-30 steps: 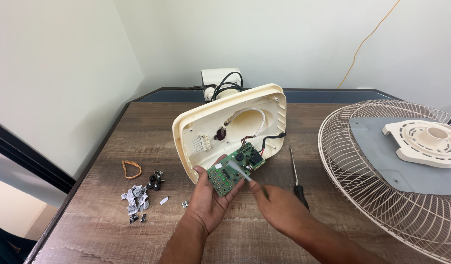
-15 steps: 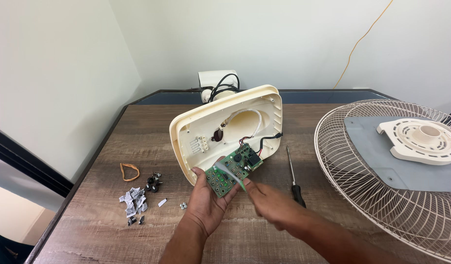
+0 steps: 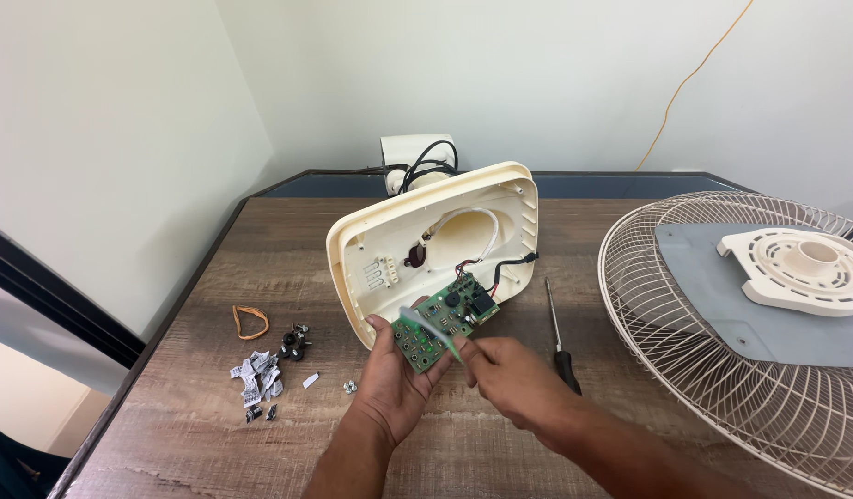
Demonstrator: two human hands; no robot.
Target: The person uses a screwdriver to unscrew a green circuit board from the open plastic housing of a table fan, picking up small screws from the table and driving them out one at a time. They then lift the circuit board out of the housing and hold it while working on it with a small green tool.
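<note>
We record a green rectangular printed circuit board [image 3: 445, 325] held over a brown wood-grain table [image 3: 205, 434], directly in front of a cream plastic fan-base housing [image 3: 426, 249] that stands tilted on its edge with its hollow inside facing the camera. Thin red and black wires [image 3: 463, 271] run from the board up into the housing, so the board is tethered to it.

The left hand [image 3: 394, 379] supports the board from below: thumb and fingers are closed around its lower-left end, the palm under it. The right hand [image 3: 510, 379] comes in from the right, its fingers drawn together at the board's lower edge. A pale blurred streak crosses the board at this spot; we cannot tell whether the right hand is pinching a slender tool or a strip, or is simply smeared by motion.

The board's long axis runs from lower left, in the left hand, to upper right, toward the housing's lower right corner. The left hand is the nearer and carries the board; the right hand meets it from the side.

A black-handled screwdriver [image 3: 560, 344] lies just right of the right hand, shaft pointing away. Left of the hands lie small screws [image 3: 350, 386], torn paper scraps [image 3: 257, 377], a small dark metal part [image 3: 295, 346] and an orange rubber band [image 3: 251, 322]. A white wire fan guard [image 3: 722, 388] bearing a cream round plastic cover [image 3: 801, 270] occupies the right side.
</note>
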